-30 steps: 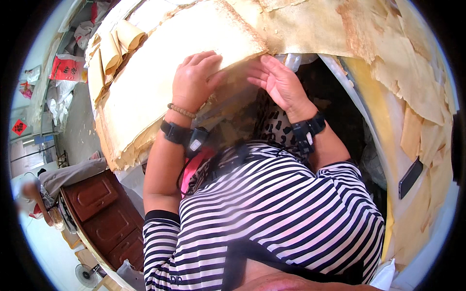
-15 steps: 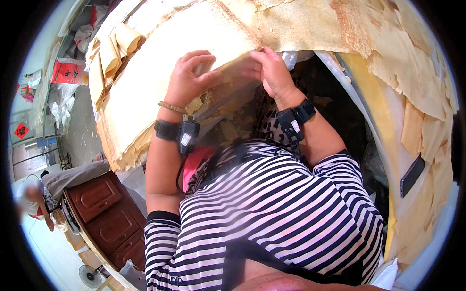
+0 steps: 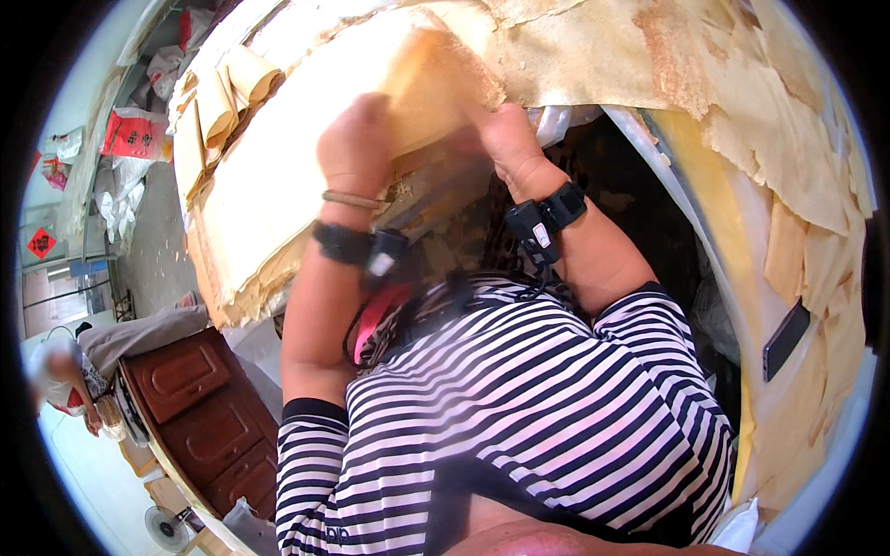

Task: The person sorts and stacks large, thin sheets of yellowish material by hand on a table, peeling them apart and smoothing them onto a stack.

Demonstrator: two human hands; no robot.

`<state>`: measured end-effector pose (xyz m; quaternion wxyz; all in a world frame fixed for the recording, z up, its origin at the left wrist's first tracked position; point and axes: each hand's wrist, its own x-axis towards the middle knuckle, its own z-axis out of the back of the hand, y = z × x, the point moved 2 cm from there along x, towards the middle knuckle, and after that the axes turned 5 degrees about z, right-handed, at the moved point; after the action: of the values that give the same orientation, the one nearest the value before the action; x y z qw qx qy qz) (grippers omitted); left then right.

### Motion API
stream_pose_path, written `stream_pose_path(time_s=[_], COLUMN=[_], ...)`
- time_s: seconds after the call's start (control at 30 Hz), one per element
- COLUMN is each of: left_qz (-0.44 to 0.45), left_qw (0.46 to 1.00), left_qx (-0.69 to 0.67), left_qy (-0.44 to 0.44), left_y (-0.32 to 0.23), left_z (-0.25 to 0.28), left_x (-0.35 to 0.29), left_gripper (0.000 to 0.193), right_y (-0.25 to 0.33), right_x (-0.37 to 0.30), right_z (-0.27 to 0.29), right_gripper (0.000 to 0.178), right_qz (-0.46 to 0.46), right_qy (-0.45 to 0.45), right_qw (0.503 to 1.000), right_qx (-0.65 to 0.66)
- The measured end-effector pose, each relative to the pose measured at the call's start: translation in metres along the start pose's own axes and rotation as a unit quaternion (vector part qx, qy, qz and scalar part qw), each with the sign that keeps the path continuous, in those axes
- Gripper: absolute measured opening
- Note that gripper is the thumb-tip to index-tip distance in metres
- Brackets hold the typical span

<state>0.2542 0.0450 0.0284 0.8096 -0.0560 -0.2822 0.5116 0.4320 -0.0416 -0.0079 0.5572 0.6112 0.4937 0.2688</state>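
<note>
Thin tan sheets [image 3: 278, 185] lie in a thick stack with ragged, frayed edges, filling the upper left of the view. The stack rests on a broad work surface whose top is hidden under more of the same pale, papery material [image 3: 742, 102], which spreads in torn, overlapping pieces across the top and down the right side. Between these two masses is a dark hollow [image 3: 640, 213] just in front of the person's striped shirt [image 3: 519, 398].

The stack's long axis runs from lower left to upper right, its near corner pointing toward the hollow. At the far left end a few sheets curl up into loose rolls [image 3: 222, 93].

The left hand [image 3: 357, 139] rests on the top sheet near that corner, fingers curled down and pressed against it. The right hand [image 3: 501, 139] meets the same corner from the other side, its fingers closed on the sheet's edge; whether it pinches one layer or several I cannot tell. Both wrists carry dark bands.

Off to the left lie a grey floor [image 3: 153, 250], white bags and a red package [image 3: 130, 134]. Lower left stands a reddish-brown wooden cabinet [image 3: 199, 408], with another person [image 3: 69, 380] beside it and a small fan [image 3: 171, 528] on the floor.
</note>
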Motion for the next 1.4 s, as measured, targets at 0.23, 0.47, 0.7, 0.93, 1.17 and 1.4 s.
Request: stream_pose_path(time_s=[0.23, 0.47, 0.7, 0.93, 1.17, 1.4], left_qz=[0.298, 0.29, 0.312, 0.335, 0.254, 0.206], left_qw=[0.779, 0.794, 0.78, 0.735, 0.775, 0.836], left_qx=[-0.546, -0.535, -0.539, -0.556, -0.542, -0.454], left_qy=[-0.08, 0.011, -0.062, -0.194, -0.201, -0.232], left_y=[0.038, 0.038, 0.067, 0.088, 0.1, 0.096], left_z=[0.036, 0.004, 0.032, 0.074, 0.103, 0.116], left_x=[0.015, -0.008, 0.014, -0.017, 0.003, 0.001], left_gripper=[0.021, 0.024, 0.035, 0.033, 0.036, 0.039], right_y=[-0.018, 0.057, -0.008, -0.015, 0.011, -0.006], right_x=[0.017, -0.014, 0.033, 0.032, 0.036, 0.065], right_z=[0.007, -0.041, -0.094, -0.091, -0.13, -0.16], right_gripper=[0.03, 0.042, 0.068, 0.063, 0.058, 0.06], right_qz=[-0.014, 0.526, 0.348, 0.382, 0.221, 0.271], right_qy=[-0.03, -0.041, 0.04, 0.038, 0.111, 0.1], right_qw=[0.999, 0.768, 0.634, 0.671, 0.693, 0.673], right_qx=[0.033, -0.363, -0.689, -0.634, -0.677, -0.68])
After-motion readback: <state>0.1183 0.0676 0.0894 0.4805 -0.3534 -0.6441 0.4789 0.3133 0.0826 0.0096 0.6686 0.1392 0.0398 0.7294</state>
